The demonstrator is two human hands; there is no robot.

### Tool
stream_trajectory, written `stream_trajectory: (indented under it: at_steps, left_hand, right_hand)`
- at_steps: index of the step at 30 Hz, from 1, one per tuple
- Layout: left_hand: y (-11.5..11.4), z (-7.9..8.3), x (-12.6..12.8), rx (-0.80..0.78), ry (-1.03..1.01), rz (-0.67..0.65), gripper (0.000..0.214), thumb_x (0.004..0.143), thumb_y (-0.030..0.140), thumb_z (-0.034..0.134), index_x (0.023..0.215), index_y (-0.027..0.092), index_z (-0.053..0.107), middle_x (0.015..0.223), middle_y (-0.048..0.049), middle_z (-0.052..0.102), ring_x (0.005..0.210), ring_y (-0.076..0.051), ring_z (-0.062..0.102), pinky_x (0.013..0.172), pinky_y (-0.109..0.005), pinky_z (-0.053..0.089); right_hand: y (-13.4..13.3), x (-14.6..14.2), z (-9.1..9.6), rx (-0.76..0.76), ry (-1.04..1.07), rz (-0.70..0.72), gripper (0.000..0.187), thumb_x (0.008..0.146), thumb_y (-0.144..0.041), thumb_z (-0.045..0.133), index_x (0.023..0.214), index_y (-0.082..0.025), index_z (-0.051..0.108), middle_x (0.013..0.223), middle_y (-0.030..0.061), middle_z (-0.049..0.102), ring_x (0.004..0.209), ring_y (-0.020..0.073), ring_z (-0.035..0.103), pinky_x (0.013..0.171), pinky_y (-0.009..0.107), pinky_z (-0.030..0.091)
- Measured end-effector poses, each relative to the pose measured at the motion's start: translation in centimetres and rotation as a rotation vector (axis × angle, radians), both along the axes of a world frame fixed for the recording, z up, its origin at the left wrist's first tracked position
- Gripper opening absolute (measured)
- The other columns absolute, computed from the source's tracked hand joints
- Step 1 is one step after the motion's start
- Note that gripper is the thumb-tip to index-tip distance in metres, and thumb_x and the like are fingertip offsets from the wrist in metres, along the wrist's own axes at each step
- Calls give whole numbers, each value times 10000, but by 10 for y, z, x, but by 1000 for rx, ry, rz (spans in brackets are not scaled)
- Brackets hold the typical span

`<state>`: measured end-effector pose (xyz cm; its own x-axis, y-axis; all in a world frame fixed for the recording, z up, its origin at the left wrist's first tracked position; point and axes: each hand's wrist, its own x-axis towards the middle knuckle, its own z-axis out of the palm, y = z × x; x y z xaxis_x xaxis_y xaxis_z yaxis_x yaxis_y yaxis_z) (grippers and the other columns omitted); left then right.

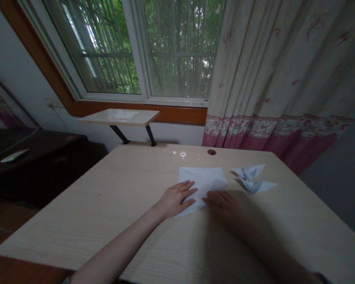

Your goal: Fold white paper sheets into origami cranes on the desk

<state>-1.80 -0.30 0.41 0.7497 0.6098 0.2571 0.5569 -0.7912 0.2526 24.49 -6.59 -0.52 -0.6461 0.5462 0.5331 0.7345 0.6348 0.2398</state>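
Note:
A sheet of white paper (203,177) lies on the desk in front of me, with faint creases across it. My left hand (177,198) rests flat on its left side, fingers spread. On the paper's lower right edge lies my right hand (221,203), its fingers stretched out and close together; shadow darkens it. Both palms face down and neither hand grips the sheet. Just right of the paper stand folded paper cranes (253,179), white with pointed wings, close together.
The pale wooden desk (106,205) has a cable hole (212,152) near its back edge. At the back left a raised shelf (148,117) on black legs carries some paper (124,114). Behind are a window (180,51) and a curtain (260,79). A dark table (41,157) stands left.

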Motion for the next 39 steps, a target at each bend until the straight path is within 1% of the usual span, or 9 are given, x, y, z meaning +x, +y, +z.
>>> stream_trajectory:
  at_steps: [3, 7, 12, 17, 21, 25, 31, 36, 39]
  left_hand:
    - [-1, 0, 1, 28, 28, 27, 427, 1021, 454, 479, 1393, 265, 572, 1526, -67, 475, 1387, -227, 490, 1147, -401, 414]
    - [-3, 6, 3, 53, 80, 68, 392, 1022, 434, 489, 1368, 284, 595, 1501, -67, 511, 1361, -250, 518, 1112, -446, 426]
    - [-7, 14, 5, 75, 86, 101, 355, 1018, 434, 498, 1301, 280, 648, 1451, -51, 571, 1279, -254, 580, 1053, -451, 439]
    - [-7, 17, 6, 85, 81, 118, 340, 1011, 415, 512, 1272, 266, 672, 1405, -40, 613, 1180, -271, 625, 996, -458, 456]
    - [-7, 18, 6, 93, 80, 110, 316, 1010, 393, 515, 1231, 254, 693, 1360, -33, 649, 1129, -273, 642, 968, -458, 468]
    - [-8, 19, 6, 87, 50, 97, 323, 1020, 343, 494, 1283, 248, 655, 1310, -36, 681, 1116, -255, 653, 949, -435, 476]
    - [-9, 17, 6, 111, -21, 90, 311, 1022, 281, 469, 1281, 237, 634, 1219, -39, 721, 1027, -220, 684, 897, -385, 494]
    - [-9, 16, 8, 124, -30, 9, 274, 1045, 316, 442, 1145, 210, 674, 1159, -60, 713, 1047, -223, 657, 909, -381, 494]
    - [-11, 17, 10, 72, -18, -40, 280, 1049, 352, 441, 1152, 200, 653, 1184, -79, 679, 1087, -232, 631, 933, -382, 500]
  right_hand:
    - [1, -1, 0, -77, -1, 8, 380, 915, -74, 516, 1221, -248, 660, 1155, 57, 725, 996, 203, 661, 871, 336, 549]
    - [1, -2, 1, -108, 1, -12, 450, 898, -73, 516, 1296, -254, 623, 1263, 61, 694, 1058, 213, 655, 912, 357, 546]
    - [1, -2, 6, -103, 3, -13, 398, 905, -95, 518, 1261, -216, 648, 1329, 80, 664, 1124, 216, 642, 949, 361, 536]
    - [6, -1, 6, -112, 111, 0, 377, 888, -86, 529, 1207, -228, 673, 1337, 79, 661, 1132, 221, 654, 944, 382, 553]
    - [8, 0, 6, -120, 124, -5, 366, 905, -92, 509, 1209, -223, 665, 1348, 86, 657, 1136, 229, 664, 935, 405, 573]
    - [9, 1, 5, -135, 173, -17, 320, 933, -130, 518, 1208, -211, 661, 1350, 106, 654, 1153, 236, 664, 941, 423, 581]
    - [12, 2, 2, -176, 253, -34, 309, 952, -142, 486, 1193, -204, 669, 1348, 119, 652, 1166, 224, 667, 952, 419, 585]
    - [13, 4, -3, -195, 284, -33, 337, 938, -119, 486, 1201, -227, 667, 1356, 106, 650, 1186, 230, 660, 972, 438, 579]
    - [14, 4, -6, -217, 297, -33, 353, 937, -121, 482, 1221, -238, 656, 1360, 102, 647, 1190, 234, 658, 970, 449, 581]
